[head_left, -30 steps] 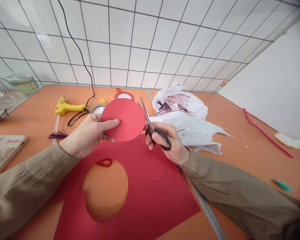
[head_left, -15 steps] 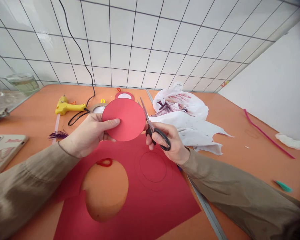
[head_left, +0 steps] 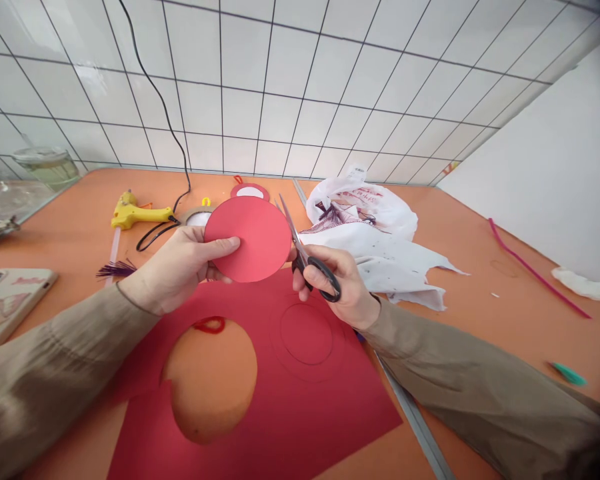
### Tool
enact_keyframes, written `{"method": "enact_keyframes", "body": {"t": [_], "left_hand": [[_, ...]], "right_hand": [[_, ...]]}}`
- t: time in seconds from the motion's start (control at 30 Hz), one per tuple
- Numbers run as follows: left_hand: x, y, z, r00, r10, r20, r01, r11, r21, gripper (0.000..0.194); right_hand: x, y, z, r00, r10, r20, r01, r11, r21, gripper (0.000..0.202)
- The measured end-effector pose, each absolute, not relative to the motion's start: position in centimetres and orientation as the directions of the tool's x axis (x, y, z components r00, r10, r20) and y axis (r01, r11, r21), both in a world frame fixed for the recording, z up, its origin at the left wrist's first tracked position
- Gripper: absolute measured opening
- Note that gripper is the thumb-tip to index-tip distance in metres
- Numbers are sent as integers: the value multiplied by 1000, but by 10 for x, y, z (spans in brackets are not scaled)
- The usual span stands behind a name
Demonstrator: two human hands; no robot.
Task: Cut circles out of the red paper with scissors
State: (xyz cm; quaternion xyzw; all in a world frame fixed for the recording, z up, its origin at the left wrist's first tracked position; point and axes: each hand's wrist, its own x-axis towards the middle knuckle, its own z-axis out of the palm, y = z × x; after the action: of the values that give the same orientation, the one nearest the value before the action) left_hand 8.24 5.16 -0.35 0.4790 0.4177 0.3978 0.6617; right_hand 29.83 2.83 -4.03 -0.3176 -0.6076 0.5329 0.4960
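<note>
A red paper disc [head_left: 255, 233] is pinched in my left hand [head_left: 190, 263], thumb flat on its face and the other fingers behind it. My right hand [head_left: 340, 283] grips black-handled scissors [head_left: 325, 279], with the blades slightly parted and pointing up beside the disc's right edge. Whether a right fingertip also touches the disc is hard to see. Below both hands lies a red paper sheet [head_left: 290, 413] with a round hole cut out and two pencilled circles, one inside the other. A red fuzzy loop [head_left: 210, 325] rests at the hole's upper edge.
A yellow glue gun [head_left: 140, 215] with a black cord [head_left: 155, 93] lies at back left, near a phone [head_left: 15, 307]. Behind my right hand is a crumpled white plastic bag [head_left: 365, 207]. A pink pipe cleaner [head_left: 535, 267] and a green piece [head_left: 569, 373] are on the right.
</note>
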Motion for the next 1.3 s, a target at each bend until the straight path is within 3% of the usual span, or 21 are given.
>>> {"method": "enact_keyframes", "body": {"t": [1.3], "left_hand": [[81,53,-1,310,931,-191,-88,228,970,16]], "right_hand": [[297,28,-41,-278,933,230,-116,204,-972,30]]}}
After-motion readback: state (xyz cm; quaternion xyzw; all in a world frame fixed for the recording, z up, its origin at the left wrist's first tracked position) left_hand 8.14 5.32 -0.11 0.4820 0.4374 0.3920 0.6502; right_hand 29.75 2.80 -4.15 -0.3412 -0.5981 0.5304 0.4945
